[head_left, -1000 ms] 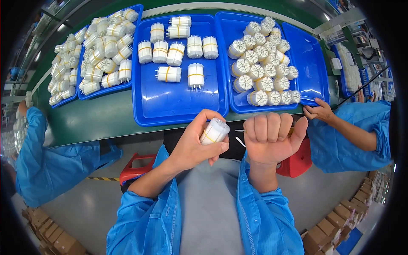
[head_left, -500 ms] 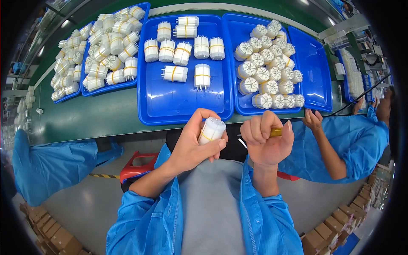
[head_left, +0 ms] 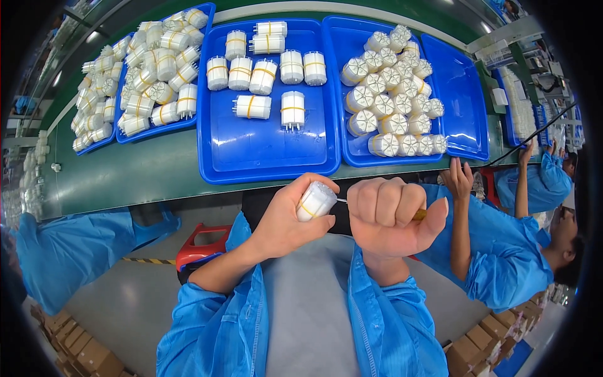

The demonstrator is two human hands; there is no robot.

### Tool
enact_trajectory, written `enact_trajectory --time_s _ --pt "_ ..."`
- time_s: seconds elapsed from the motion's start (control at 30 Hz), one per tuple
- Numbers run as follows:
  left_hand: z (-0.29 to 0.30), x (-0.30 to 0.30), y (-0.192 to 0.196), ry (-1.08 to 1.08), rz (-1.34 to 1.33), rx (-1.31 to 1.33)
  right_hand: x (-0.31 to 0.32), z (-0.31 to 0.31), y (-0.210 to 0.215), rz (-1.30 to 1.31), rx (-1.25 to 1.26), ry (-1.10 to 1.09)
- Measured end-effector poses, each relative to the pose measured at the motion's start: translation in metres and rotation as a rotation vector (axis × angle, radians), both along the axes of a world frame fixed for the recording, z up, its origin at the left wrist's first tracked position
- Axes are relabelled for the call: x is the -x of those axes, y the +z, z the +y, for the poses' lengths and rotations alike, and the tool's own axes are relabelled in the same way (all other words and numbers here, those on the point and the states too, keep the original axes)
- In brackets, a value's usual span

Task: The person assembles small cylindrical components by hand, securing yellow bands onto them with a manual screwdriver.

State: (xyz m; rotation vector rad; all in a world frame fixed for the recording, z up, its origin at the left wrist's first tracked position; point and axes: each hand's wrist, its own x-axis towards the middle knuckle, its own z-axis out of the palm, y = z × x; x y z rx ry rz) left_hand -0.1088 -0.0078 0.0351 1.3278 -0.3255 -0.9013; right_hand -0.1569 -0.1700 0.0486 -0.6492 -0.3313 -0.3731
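- Cylinder (head_left: 315, 200), white with a yellow band, sits in the left hand (head_left: 290, 221), low in the middle of the view, just below the near edge of the green table (head_left: 144, 173).
- Left hand wraps round it, fingers curled over the top and thumb underneath.
- Right hand (head_left: 391, 217) is a tight fist just beside it, gripping a tool (head_left: 419, 214) with a yellowish handle; a thin metal tip pokes out toward the cylinder.
- Middle tray (head_left: 270, 151), blue, lies on the table straight beyond the hands, with banded white cylinders in rows at its far half.
- Right tray (head_left: 461, 100) holds a heap of cylinders on end, ribbed faces up.
- Left tray (head_left: 157, 129) is piled with more banded ones.
- Another person in blue, at the right, rests a hand (head_left: 460, 179) on the table edge.
- Red stool (head_left: 204, 245) stands below the table, left of the person's blue sleeves.
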Motion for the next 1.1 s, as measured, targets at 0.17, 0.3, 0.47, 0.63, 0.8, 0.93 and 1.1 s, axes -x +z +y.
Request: enact_trajectory --time_s 0.17,0.3,0.47,0.63,0.8,0.93,1.1 --pt "-0.001 0.001 -0.001 -0.002 -0.006 0.006 -0.001 0.002 -0.002 0.008 0.000 0.053" --pt "0.000 0.000 0.000 -0.012 0.012 -0.007 -0.002 0.003 -0.001 0.016 0.004 0.060" --pt "0.000 0.000 -0.005 -0.009 -0.035 -0.025 -0.001 0.000 -0.001 0.117 0.057 0.092" --pt "-0.001 0.000 -0.007 0.009 -0.104 -0.075 -0.004 0.000 0.001 0.195 0.036 0.152" --pt "-0.002 -0.003 -0.012 0.021 -0.152 -0.088 -0.008 -0.001 -0.004 0.215 0.038 0.187" --pt "-0.001 -0.004 -0.018 0.034 -0.249 0.005 -0.011 -0.003 -0.004 0.205 0.001 0.182" --pt "0.007 -0.006 -0.005 -0.058 0.238 0.124 -0.006 -0.007 -0.005 0.109 -0.090 0.093"
